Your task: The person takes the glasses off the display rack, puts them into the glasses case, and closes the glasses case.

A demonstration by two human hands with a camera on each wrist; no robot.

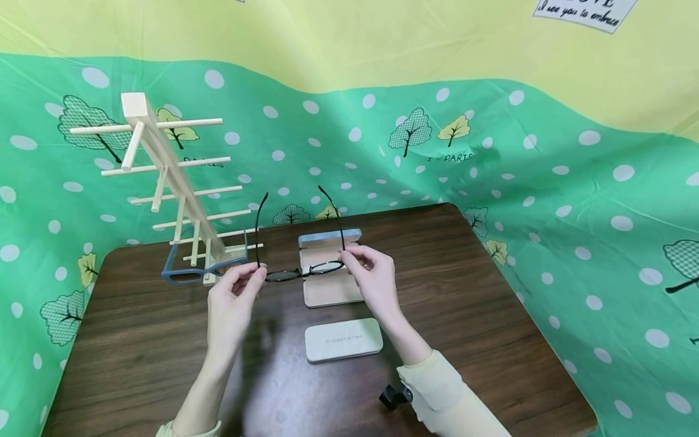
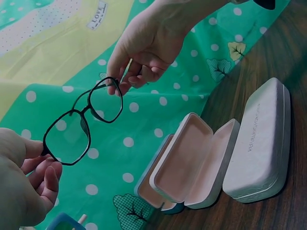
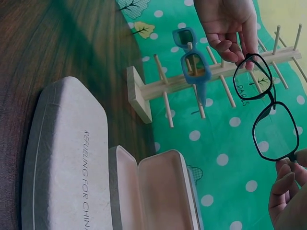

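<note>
Walled behind and on both sides of a dark wood-grain table (image 1: 491, 340) by a creased fabric backdrop (image 1: 579, 194), green with white dots below a wavy edge of yellow. Printed beyond the table's back edge with checked and yellow trees (image 1: 411, 128) and "PARIS" lettering (image 1: 457, 158). Lit with a pale glare (image 1: 289, 394) across the table's near part.

Dotted green cloth (image 1: 579, 200) hangs behind a dark, apparently wooden table (image 1: 464, 315).
</note>
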